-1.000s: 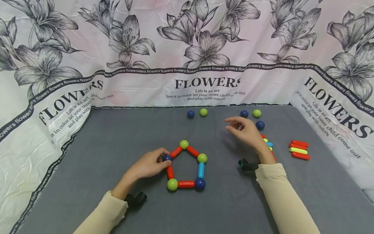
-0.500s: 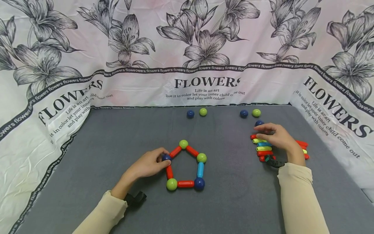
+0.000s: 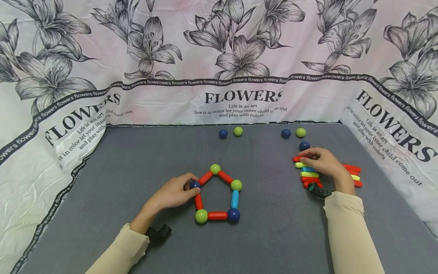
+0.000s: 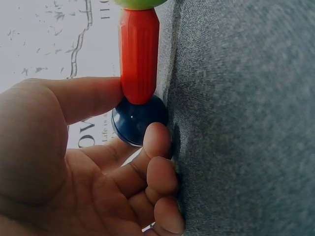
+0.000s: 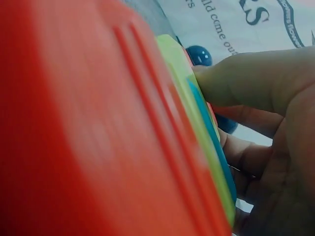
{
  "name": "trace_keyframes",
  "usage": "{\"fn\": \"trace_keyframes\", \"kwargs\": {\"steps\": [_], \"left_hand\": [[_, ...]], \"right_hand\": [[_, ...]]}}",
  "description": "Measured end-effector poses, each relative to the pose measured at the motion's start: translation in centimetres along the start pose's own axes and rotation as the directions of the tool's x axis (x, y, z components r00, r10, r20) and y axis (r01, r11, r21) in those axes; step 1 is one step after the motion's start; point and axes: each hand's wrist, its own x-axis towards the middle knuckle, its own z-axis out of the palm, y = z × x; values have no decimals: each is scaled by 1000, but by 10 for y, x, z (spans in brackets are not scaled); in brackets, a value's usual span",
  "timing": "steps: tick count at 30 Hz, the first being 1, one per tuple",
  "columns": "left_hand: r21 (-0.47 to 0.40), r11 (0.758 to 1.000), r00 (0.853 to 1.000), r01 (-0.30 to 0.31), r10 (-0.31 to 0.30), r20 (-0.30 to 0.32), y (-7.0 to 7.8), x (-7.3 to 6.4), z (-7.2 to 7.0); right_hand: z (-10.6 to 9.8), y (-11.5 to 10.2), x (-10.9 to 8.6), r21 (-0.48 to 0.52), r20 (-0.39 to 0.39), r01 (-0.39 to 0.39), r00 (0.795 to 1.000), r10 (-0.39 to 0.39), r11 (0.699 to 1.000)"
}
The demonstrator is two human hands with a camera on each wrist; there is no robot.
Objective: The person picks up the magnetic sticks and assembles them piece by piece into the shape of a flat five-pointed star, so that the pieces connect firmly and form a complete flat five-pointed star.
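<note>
On the grey table lies a pentagon of magnetic rods and balls, with red rods (image 3: 217, 215) and one blue rod (image 3: 235, 199) joining green balls (image 3: 201, 216) and blue balls (image 3: 234, 215). My left hand (image 3: 173, 192) holds the blue ball (image 4: 133, 118) at its left corner, thumb and fingers on either side. At the right, my right hand (image 3: 323, 163) pinches the farthest red rod (image 3: 296, 159) of a row, its right end hidden by the fingers. Yellow-green rods (image 3: 309, 174) and a blue rod (image 5: 211, 130) lie nearer in that row.
Behind the right hand sit a blue ball (image 3: 304, 146), another blue ball (image 3: 286, 133) and a green ball (image 3: 300, 132). A blue ball (image 3: 223, 133) and a green ball (image 3: 238, 131) stand at the back middle. More red rods (image 3: 352, 168) lie right of the right wrist.
My right hand has moved right and slightly nearer, from above the bare table to the row of rods, and now pinches the farthest red rod. The left hand stays on its ball.
</note>
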Motion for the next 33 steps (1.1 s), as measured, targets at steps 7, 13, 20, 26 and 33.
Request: {"fn": "trace_keyframes", "kwargs": {"steps": [7, 13, 20, 26, 33], "left_hand": [[-4, 1000, 1000, 9, -9, -3, 0, 0, 0], [5, 1000, 1000, 3, -3, -8, 0, 0, 0], [3, 1000, 1000, 6, -6, -6, 1, -1, 0], [7, 1000, 1000, 3, -3, -10, 1, -1, 1], [11, 1000, 1000, 4, -4, -18, 2, -1, 2]], "right_hand": [[1, -6, 3, -5, 20, -3, 1000, 3, 1000], [3, -6, 5, -7, -12, 3, 1000, -3, 1000], [3, -10, 4, -12, 23, -14, 1000, 14, 1000], [4, -8, 4, 14, 39, -42, 998, 42, 999], [9, -8, 6, 29, -5, -54, 999, 54, 998]]}}
